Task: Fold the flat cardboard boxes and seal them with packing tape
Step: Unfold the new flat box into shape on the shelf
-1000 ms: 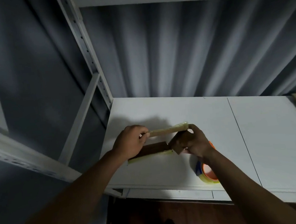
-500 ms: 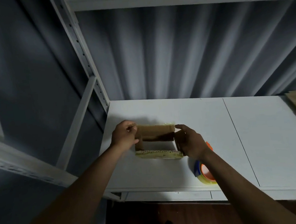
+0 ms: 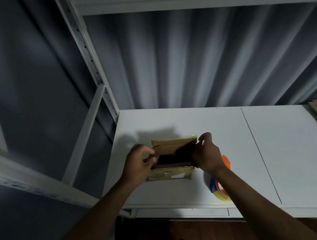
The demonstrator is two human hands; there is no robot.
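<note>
Small cardboard box (image 3: 174, 153) held open-side-up on bench (image 3: 223, 132), left hand (image 3: 138, 164) gripping left wall, right hand (image 3: 206, 154) gripping right wall. Risk judged: walls collapsed or skewed if squeezed unevenly; tape roll (image 3: 221, 188) at bench edge easily knocked off by right forearm.

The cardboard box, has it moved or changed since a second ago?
Yes. The cardboard box, earlier nearly flat, has been opened into a rectangle, still beside the tape roll.
</note>
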